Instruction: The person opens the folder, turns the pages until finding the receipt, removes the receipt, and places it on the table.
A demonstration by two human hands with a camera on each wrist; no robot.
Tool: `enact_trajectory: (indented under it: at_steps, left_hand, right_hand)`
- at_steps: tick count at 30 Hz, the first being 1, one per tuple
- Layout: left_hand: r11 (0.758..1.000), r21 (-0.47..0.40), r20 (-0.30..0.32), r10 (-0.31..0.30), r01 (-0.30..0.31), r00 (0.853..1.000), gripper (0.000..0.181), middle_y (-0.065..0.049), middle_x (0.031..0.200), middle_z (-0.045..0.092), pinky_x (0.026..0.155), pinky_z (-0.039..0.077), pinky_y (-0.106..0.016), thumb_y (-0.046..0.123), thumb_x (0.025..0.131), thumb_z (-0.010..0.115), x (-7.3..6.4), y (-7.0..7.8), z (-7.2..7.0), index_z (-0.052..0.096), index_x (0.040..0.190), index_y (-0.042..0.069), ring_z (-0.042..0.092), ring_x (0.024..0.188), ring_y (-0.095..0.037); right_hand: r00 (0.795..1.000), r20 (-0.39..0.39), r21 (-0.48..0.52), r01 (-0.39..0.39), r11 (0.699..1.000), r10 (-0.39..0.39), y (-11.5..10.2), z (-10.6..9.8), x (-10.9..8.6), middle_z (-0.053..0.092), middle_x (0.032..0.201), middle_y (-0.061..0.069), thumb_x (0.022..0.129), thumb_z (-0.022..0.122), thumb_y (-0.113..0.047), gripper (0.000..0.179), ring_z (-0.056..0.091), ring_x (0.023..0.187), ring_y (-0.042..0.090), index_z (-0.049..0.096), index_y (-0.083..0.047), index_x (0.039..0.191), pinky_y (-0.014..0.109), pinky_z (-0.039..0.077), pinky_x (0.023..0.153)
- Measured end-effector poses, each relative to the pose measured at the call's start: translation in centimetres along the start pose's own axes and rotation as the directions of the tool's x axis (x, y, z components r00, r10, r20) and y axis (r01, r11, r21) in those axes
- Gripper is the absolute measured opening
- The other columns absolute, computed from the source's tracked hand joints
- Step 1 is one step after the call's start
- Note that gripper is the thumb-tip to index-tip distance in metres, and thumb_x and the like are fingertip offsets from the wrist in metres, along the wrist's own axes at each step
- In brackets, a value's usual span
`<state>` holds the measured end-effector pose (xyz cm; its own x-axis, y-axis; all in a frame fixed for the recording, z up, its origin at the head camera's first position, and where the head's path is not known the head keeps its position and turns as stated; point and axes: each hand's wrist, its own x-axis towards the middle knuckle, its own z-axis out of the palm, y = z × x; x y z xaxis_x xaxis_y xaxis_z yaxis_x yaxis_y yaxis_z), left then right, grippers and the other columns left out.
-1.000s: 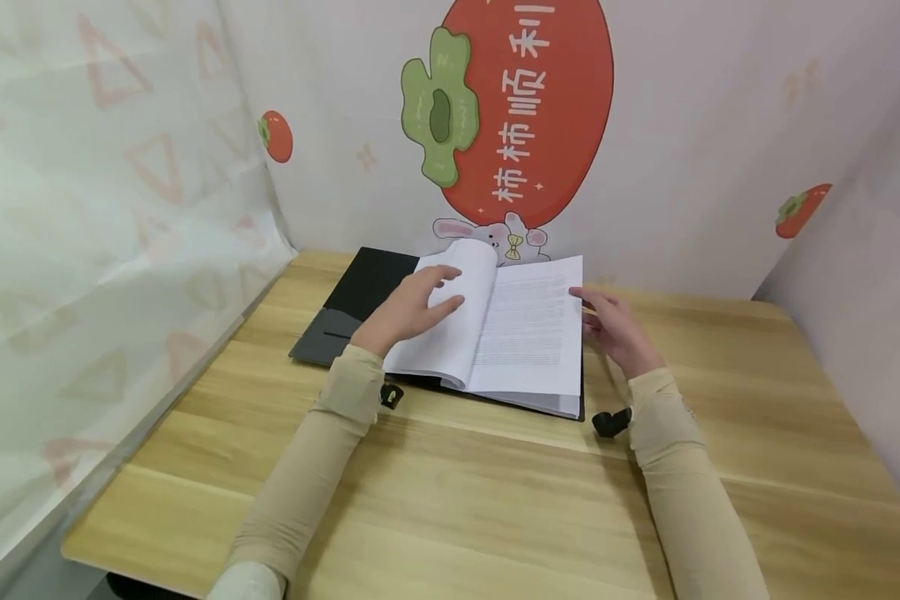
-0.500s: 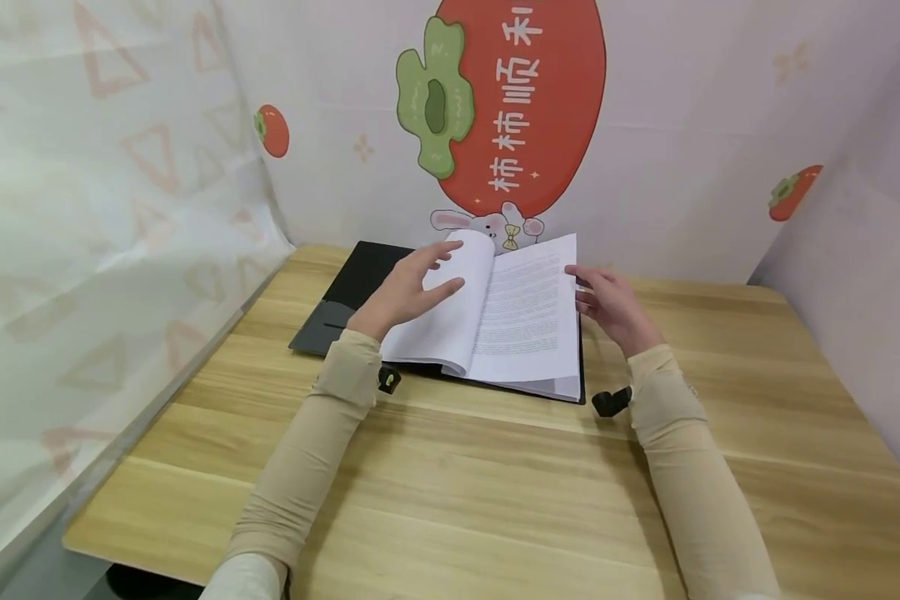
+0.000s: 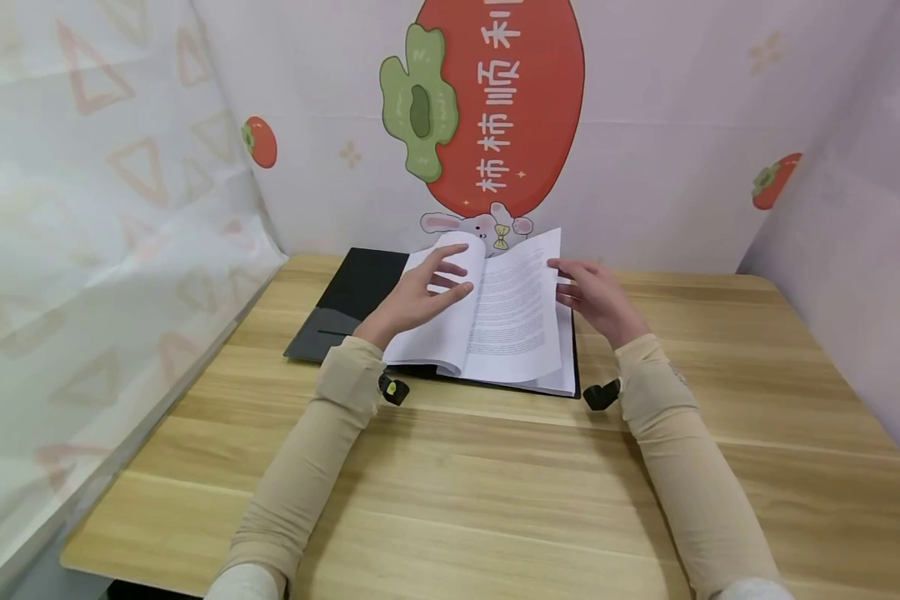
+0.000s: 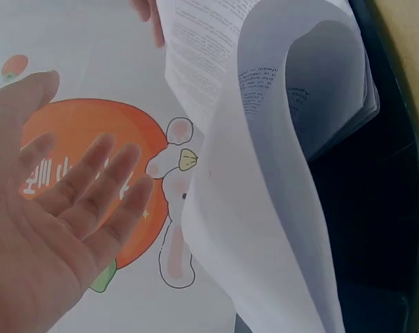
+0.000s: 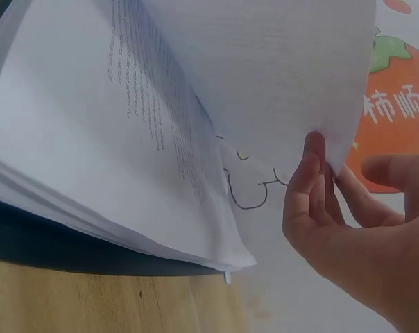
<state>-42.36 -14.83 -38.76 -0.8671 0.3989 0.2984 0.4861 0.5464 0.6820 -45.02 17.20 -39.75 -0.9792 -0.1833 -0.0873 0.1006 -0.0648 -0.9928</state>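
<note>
A dark folder (image 3: 369, 287) of printed white sheets lies spread at the back of the table. My right hand (image 3: 600, 302) pinches the outer edge of a printed page (image 3: 516, 308) near its upper corner. In the right wrist view, fingertips (image 5: 315, 146) show against that page's underside, and the sheet is raised off the stack (image 5: 64, 125) beneath. My left hand (image 3: 414, 302) is held over the turned pages (image 3: 442, 333) with fingers spread and thumb apart. In the left wrist view its palm faces the camera, holding nothing, while the turned pages (image 4: 216, 208) bow upward beside it.
A wooden table (image 3: 450, 483) spreads toward me and to both sides. Behind the folder stands a white backdrop (image 3: 667, 108) with a big printed persimmon. Small black devices (image 3: 393, 390) sit at both wrists. A patterned white sheet (image 3: 82, 250) hangs on the left.
My right hand has moved left with the page's edge, lifting it off the stack and showing more sheets beneath. The left hand stays over the turned pages. The head view has shifted slightly.
</note>
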Motion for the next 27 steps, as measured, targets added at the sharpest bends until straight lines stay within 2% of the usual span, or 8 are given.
enact_trajectory:
  at_steps: [4,11,19,23,27]
  left_hand:
    - [1.0,0.003,0.004,-0.013,0.013,1.0,0.065,-0.005,0.139,0.064,0.104,0.054,-0.044,0.042,0.102,0.069,-0.2,0.4,0.2,0.039,0.16,0.033,0.063,0.123,-0.025]
    - [1.0,-0.004,0.045,0.007,-0.006,0.999,0.064,-0.005,0.137,0.065,0.102,0.055,-0.043,0.046,0.103,0.067,-0.2,0.5,0.9,0.042,0.159,0.029,0.065,0.12,-0.023]
    - [0.999,-0.029,0.097,0.048,-0.045,0.994,0.06,-0.005,0.131,0.067,0.1,0.056,-0.041,0.042,0.104,0.067,-0.5,1.2,2.1,0.044,0.157,0.027,0.067,0.114,-0.022]
    - [0.997,-0.034,0.116,0.071,-0.067,0.991,0.057,-0.003,0.127,0.069,0.098,0.057,-0.038,0.037,0.104,0.068,-0.6,1.8,2.8,0.047,0.156,0.025,0.068,0.11,-0.019]
    - [0.991,-0.025,0.151,0.132,-0.13,0.98,0.056,-0.003,0.122,0.07,0.093,0.058,-0.033,0.035,0.105,0.068,-0.5,2.7,3.7,0.049,0.156,0.02,0.07,0.104,-0.016]
  right_hand:
    - [1.0,0.013,-0.003,0.021,1.0,-0.021,-0.3,0.4,-0.2,0.048,0.141,0.008,0.112,0.053,-0.031,0.052,0.058,0.111,0.023,0.051,0.001,0.153,0.025,0.052,0.094]
    - [0.998,0.016,-0.007,0.057,0.998,-0.057,-0.5,0.9,-0.6,0.049,0.149,0.013,0.114,0.05,-0.027,0.048,0.058,0.115,0.024,0.051,-0.001,0.154,0.026,0.053,0.096]
    - [0.993,0.016,-0.05,0.114,0.992,-0.114,-0.1,2.2,-0.3,0.049,0.152,0.013,0.112,0.052,-0.024,0.045,0.059,0.116,0.027,0.053,-0.004,0.153,0.037,0.048,0.11]
    - [0.988,0.038,-0.078,0.152,0.985,-0.15,0.2,2.9,-0.3,0.049,0.151,0.012,0.112,0.051,-0.023,0.044,0.06,0.116,0.027,0.053,-0.007,0.153,0.036,0.05,0.108]
    - [0.982,0.068,-0.081,0.18,0.98,-0.174,0.3,3.3,-0.4,0.048,0.15,0.014,0.114,0.045,-0.017,0.044,0.061,0.113,0.025,0.05,-0.005,0.156,0.028,0.054,0.1]
